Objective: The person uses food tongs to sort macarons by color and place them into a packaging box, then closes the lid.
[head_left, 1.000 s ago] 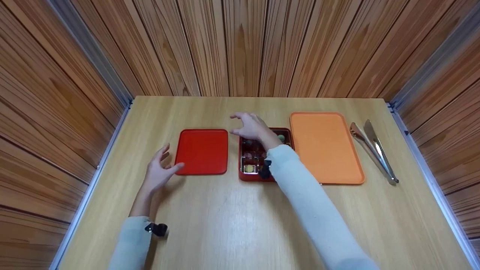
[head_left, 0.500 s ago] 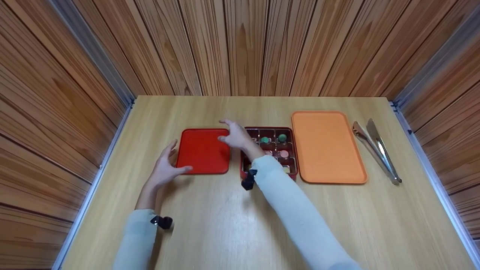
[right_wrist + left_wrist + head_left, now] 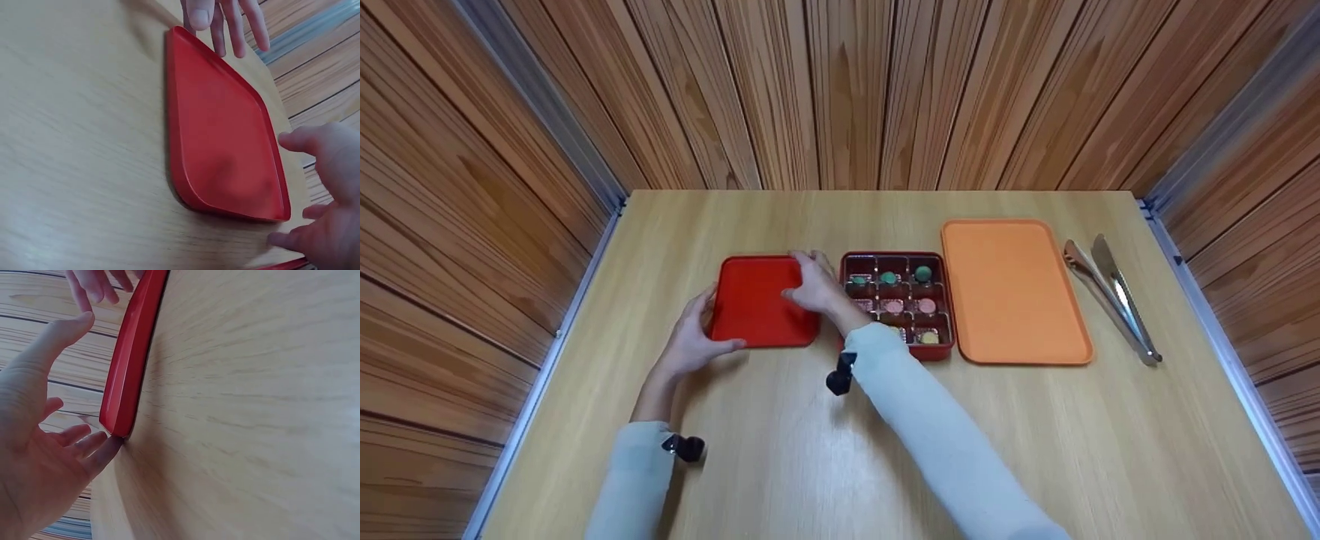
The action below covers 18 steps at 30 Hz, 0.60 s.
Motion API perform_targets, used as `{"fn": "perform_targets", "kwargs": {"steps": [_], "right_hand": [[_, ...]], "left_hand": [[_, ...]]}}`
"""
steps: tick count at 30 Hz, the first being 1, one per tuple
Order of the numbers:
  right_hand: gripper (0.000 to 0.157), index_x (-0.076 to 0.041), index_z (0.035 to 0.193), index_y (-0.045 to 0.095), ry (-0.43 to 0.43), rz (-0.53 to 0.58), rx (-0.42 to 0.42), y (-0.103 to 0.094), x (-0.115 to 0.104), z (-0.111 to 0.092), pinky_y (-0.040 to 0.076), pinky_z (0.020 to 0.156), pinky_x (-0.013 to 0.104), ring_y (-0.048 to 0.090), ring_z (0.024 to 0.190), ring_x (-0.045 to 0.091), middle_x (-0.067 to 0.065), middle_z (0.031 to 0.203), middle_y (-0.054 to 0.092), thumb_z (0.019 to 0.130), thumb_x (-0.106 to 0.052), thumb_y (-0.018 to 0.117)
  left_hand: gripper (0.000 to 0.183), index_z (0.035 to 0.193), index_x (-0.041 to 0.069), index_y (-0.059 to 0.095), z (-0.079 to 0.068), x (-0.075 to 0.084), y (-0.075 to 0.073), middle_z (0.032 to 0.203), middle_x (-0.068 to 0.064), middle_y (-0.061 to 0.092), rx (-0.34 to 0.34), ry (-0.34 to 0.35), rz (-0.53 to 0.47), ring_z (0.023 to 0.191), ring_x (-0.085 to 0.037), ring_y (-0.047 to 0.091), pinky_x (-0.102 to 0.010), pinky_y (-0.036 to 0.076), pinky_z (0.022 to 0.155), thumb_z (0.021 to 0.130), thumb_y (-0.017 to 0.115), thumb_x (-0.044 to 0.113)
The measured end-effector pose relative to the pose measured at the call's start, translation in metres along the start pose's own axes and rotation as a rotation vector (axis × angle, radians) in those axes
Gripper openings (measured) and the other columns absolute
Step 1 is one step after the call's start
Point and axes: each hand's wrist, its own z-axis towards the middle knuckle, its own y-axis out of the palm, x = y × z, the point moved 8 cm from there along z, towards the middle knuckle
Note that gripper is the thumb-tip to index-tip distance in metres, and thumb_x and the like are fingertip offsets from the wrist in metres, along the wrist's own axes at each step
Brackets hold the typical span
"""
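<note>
A shallow red square lid-like tray [image 3: 765, 301], its low rim facing up, lies on the table between both hands. At its left edge is my left hand [image 3: 694, 341], thumb spread from the fingers; the left wrist view shows fingertips touching the rim's corner [image 3: 118, 427]. My right hand [image 3: 817, 289] hovers over the tray's right edge, fingers spread and apart from it in the right wrist view. Just right of that hand sits a red compartment box [image 3: 949, 349] holding several small round green, pink and yellow pieces. The right forearm covers part of the box's left side.
An orange rectangular tray [image 3: 1016, 292] lies beside the box on its right. Farther right rest metal tongs [image 3: 1114, 304], their arms spread. Wood-panelled walls [image 3: 840, 97] enclose the table [image 3: 780, 450] at the back and sides.
My right hand has moved left from above the compartment box to the red tray's right edge, uncovering most of the box. My left hand has shifted right, up to the red tray's left edge.
</note>
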Motion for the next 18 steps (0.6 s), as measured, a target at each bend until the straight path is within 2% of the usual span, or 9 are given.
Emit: {"fn": "perform_targets", "kwargs": {"steps": [3,7,10,14,18], "right_hand": [[0.084,-0.022,0.177,0.038,0.028,-0.060,-0.030,0.007,-0.004,-0.008,0.030,0.143,0.064,0.018,0.176,0.045,0.023,0.190,0.010,0.103,-0.017,0.077],[0.082,-0.023,0.176,0.040,0.053,-0.136,-0.032,0.015,-0.003,-0.013,0.022,0.146,0.064,0.012,0.178,0.047,0.025,0.190,0.005,0.104,-0.018,0.077],[0.077,-0.022,0.174,0.043,0.052,-0.175,-0.023,0.017,-0.005,-0.017,0.023,0.145,0.063,0.013,0.177,0.048,0.027,0.189,0.006,0.105,-0.015,0.075],[0.072,-0.019,0.169,0.051,0.031,-0.238,0.003,0.019,-0.006,-0.019,0.030,0.143,0.061,0.021,0.174,0.049,0.029,0.188,0.011,0.103,-0.003,0.074],[0.066,-0.019,0.162,0.061,0.002,-0.328,0.013,0.023,-0.007,-0.020,0.041,0.137,0.057,0.035,0.162,0.049,0.028,0.184,0.026,0.101,0.004,0.073]], "left_hand": [[0.113,0.180,0.004,0.016,0.001,0.000,0.001,0.186,-0.024,0.020,-0.001,-0.003,0.021,0.172,-0.046,0.025,-0.064,0.032,0.141,0.094,0.090,0.013],[0.115,0.180,0.005,0.017,0.002,0.001,0.002,0.187,-0.024,0.017,-0.017,-0.014,0.082,0.172,-0.048,0.023,-0.067,0.029,0.142,0.094,0.091,0.017],[0.117,0.181,0.008,0.015,0.003,0.000,0.004,0.188,-0.025,0.013,-0.033,-0.035,0.138,0.172,-0.049,0.019,-0.072,0.027,0.141,0.094,0.092,0.021],[0.119,0.182,0.011,0.015,0.003,-0.002,0.006,0.189,-0.027,0.010,-0.047,-0.071,0.204,0.173,-0.052,0.015,-0.076,0.026,0.139,0.093,0.093,0.023],[0.120,0.182,0.013,0.015,0.005,-0.001,0.010,0.189,-0.027,0.010,-0.054,-0.075,0.251,0.173,-0.053,0.013,-0.077,0.028,0.138,0.091,0.094,0.021]]}}
